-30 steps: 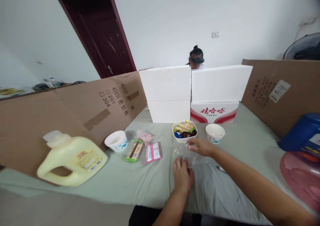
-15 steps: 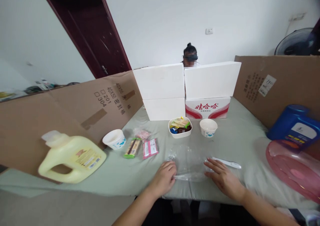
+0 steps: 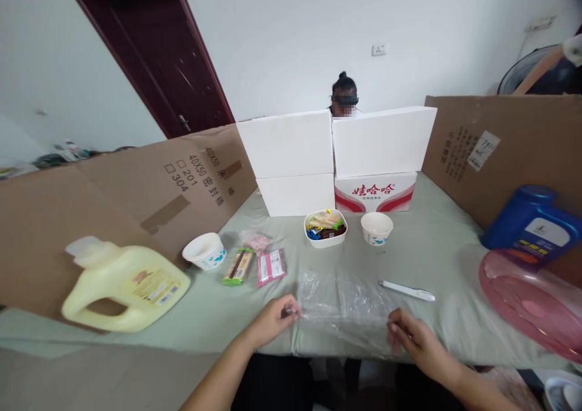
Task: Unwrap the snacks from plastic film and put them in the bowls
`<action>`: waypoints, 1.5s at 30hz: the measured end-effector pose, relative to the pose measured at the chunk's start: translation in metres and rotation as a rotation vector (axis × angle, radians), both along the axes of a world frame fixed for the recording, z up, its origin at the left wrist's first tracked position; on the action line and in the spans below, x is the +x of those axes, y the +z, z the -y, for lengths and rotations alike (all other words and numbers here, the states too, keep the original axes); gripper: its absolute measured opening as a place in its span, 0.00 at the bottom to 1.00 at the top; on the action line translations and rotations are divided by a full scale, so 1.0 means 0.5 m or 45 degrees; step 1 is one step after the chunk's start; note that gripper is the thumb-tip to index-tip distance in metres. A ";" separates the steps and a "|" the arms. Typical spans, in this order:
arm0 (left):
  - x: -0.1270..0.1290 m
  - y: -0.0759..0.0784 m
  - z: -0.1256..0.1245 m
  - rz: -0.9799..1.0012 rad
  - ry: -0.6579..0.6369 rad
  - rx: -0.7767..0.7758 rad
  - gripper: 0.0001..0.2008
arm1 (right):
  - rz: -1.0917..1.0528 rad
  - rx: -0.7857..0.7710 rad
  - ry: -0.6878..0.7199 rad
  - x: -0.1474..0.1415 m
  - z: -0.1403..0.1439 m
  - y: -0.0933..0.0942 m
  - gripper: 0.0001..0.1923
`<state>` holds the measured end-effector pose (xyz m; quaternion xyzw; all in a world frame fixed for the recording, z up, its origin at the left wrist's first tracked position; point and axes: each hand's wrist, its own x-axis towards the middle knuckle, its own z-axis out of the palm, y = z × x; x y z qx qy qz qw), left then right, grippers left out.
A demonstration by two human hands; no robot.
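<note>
A clear plastic bag (image 3: 341, 302) lies spread at the front of the table, stretched between my two hands. My left hand (image 3: 274, 321) is closed in a pinch on the bag's left edge. The bag's near right corner is pinched by the fingers of my right hand (image 3: 416, 339). Just beyond that hand rests a slim white tool (image 3: 408, 290), its exact kind unclear. Left of the bag lie a pink-and-white packet (image 3: 271, 267), a green-ended snack pack (image 3: 238, 267) and a pink item in clear wrap (image 3: 255, 241).
A white bowl of wrapped snacks (image 3: 325, 239) and a paper bowl (image 3: 377, 229) stand farther back; another paper bowl (image 3: 204, 251) is at left. A yellow jug (image 3: 131, 284), blue bottle (image 3: 531, 220) and pink basin (image 3: 522, 302) flank them. White boxes (image 3: 291, 144) hide part of a person.
My hands have moved apart and nearer the table's front edge, drawing the bag wider. My right hand has come away from the slim white tool. An arm has appeared at the far right.
</note>
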<state>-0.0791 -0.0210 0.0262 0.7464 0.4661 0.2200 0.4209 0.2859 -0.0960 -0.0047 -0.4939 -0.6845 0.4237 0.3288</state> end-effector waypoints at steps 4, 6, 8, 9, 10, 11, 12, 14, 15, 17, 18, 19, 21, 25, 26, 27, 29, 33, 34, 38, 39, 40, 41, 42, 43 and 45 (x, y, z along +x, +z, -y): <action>0.016 -0.036 -0.018 0.169 0.170 -0.083 0.09 | -0.072 0.004 -0.172 -0.014 -0.015 -0.033 0.16; 0.030 -0.052 -0.026 0.172 0.302 -0.107 0.12 | -0.036 0.012 -0.276 -0.024 -0.027 -0.042 0.14; 0.046 -0.061 -0.030 0.075 0.411 -0.060 0.17 | 0.065 0.038 -0.388 -0.034 -0.041 -0.050 0.13; 0.054 -0.063 -0.030 0.001 0.445 -0.016 0.20 | 0.135 0.070 -0.441 -0.039 -0.048 -0.054 0.14; 0.061 -0.062 -0.029 -0.087 0.475 0.040 0.22 | 0.207 0.109 -0.486 -0.043 -0.055 -0.058 0.14; 0.066 -0.061 -0.026 -0.189 0.502 0.104 0.24 | 0.276 0.147 -0.522 -0.046 -0.062 -0.061 0.15; 0.070 -0.059 -0.022 -0.299 0.524 0.168 0.25 | 0.339 0.177 -0.545 -0.048 -0.068 -0.065 0.16; 0.074 -0.058 -0.012 -0.525 0.545 0.276 0.26 | 0.432 0.203 -0.556 -0.050 -0.079 -0.069 0.17; 0.075 -0.058 -0.006 -0.620 0.538 0.315 0.26 | 0.471 0.204 -0.551 -0.049 -0.083 -0.070 0.17; 0.077 -0.058 0.005 -0.747 0.511 0.432 0.26 | 0.543 0.207 -0.537 -0.048 -0.087 -0.069 0.16; 0.080 -0.058 0.011 -0.781 0.516 0.530 0.26 | 0.578 0.210 -0.526 -0.048 -0.088 -0.066 0.16; 0.085 -0.056 0.016 -0.791 0.532 0.652 0.25 | 0.614 0.211 -0.513 -0.048 -0.088 -0.063 0.15; 0.104 -0.050 0.028 -0.749 0.543 0.893 0.21 | 0.686 0.210 -0.488 -0.051 -0.087 -0.057 0.15; 0.163 -0.035 0.040 -0.595 0.052 0.964 0.16 | 0.793 0.229 -0.443 -0.057 -0.087 -0.049 0.14; 0.176 -0.033 0.040 -0.578 -0.097 0.918 0.16 | 0.816 0.226 -0.432 -0.056 -0.089 -0.047 0.14; 0.188 -0.034 0.039 -0.571 -0.202 0.872 0.16 | 0.842 0.218 -0.427 -0.053 -0.091 -0.043 0.14; 0.200 -0.040 0.034 -0.582 -0.270 0.805 0.23 | 0.900 0.240 -0.446 -0.044 -0.095 -0.031 0.14; 0.196 -0.057 0.024 -0.610 -0.250 0.706 0.35 | 0.920 0.517 -0.467 -0.049 -0.092 0.014 0.12; 0.193 -0.060 0.022 -0.619 -0.249 0.680 0.36 | 0.886 0.575 -0.428 -0.062 -0.088 0.025 0.12; 0.195 -0.064 0.021 -0.661 -0.264 0.593 0.37 | 0.728 0.665 -0.169 -0.150 -0.070 0.027 0.16; 0.198 -0.064 0.021 -0.673 -0.261 0.585 0.37 | 0.727 0.667 -0.131 -0.171 -0.067 0.014 0.18; 0.201 -0.064 0.021 -0.684 -0.257 0.583 0.37 | 0.749 0.660 -0.115 -0.187 -0.065 -0.003 0.20; 0.202 -0.064 0.021 -0.694 -0.251 0.587 0.37 | 0.785 0.640 -0.121 -0.198 -0.064 -0.023 0.22; 0.202 -0.065 0.020 -0.705 -0.243 0.591 0.38 | 0.827 0.616 -0.135 -0.202 -0.062 -0.045 0.25; 0.200 -0.067 0.018 -0.720 -0.231 0.592 0.40 | 0.867 0.598 -0.148 -0.199 -0.061 -0.066 0.28; 0.185 -0.073 0.010 -0.766 -0.194 0.584 0.46 | 0.926 0.599 -0.166 -0.178 -0.054 -0.103 0.36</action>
